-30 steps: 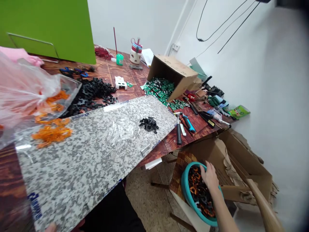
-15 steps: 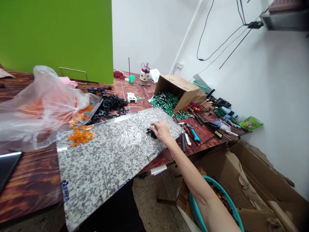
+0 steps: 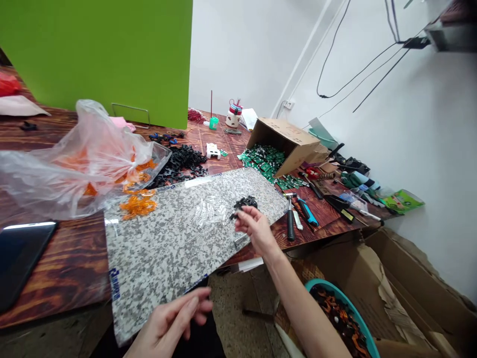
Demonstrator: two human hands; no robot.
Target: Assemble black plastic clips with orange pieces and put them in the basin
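Observation:
My right hand (image 3: pixel 257 229) is closed in a pinch just in front of a small pile of black plastic parts (image 3: pixel 246 201) on the speckled grey board (image 3: pixel 160 258). A bit of black shows at its fingertips, apparently one of those parts; the fingers hide most of it. Low in the view, by the board's front edge, my left hand (image 3: pixel 173 320) has its fingers stretched out and holds nothing. Clear thin plastic strips (image 3: pixel 210 211) are spread on the board left of my right hand. A heap of orange plastic parts (image 3: pixel 137 205) sits at the board's far left.
A clear bag of orange parts (image 3: pixel 100 154) and a black heap (image 3: pixel 182 161) stand behind the board. Green circuit boards (image 3: pixel 264 159) spill from a cardboard box (image 3: pixel 294 136). A hammer (image 3: pixel 290 223) and a blue-handled knife (image 3: pixel 307 211) lie right. A teal basin (image 3: pixel 346 298) stands below.
My right hand has drawn back slightly from the black pile, uncovering it. My left hand has come into view at the bottom. The camera view has shifted left.

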